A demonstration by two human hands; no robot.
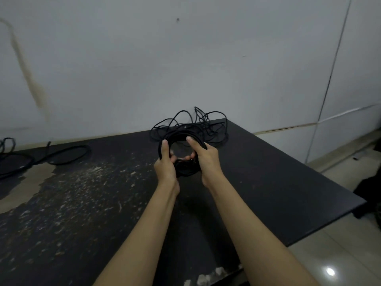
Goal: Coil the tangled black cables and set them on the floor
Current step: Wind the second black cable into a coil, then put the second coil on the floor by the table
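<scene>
Both our hands grip one black coil (pixel 181 139), held upright between them above the dark mat's (pixel 268 182) far middle. Our left hand (pixel 165 164) curls round the coil's left side with the thumb laid up along it; our right hand (pixel 206 157) curls round the right side, thumb on top. Behind the coil, one loose tangle of black cable (pixel 206 122) lies at the mat's far edge, against the white wall (pixel 185 58), and strands run from it into the coil. Near the far left corner we count two more cable loops: one flat oval loop (pixel 70 154) and one larger bundle (pixel 12 162) cut off by the picture's left edge. The mat's near left half is scuffed and flaked pale. Along the right edge pale floor tiles (pixel 340 254) show, and the mat's right half lies bare.
</scene>
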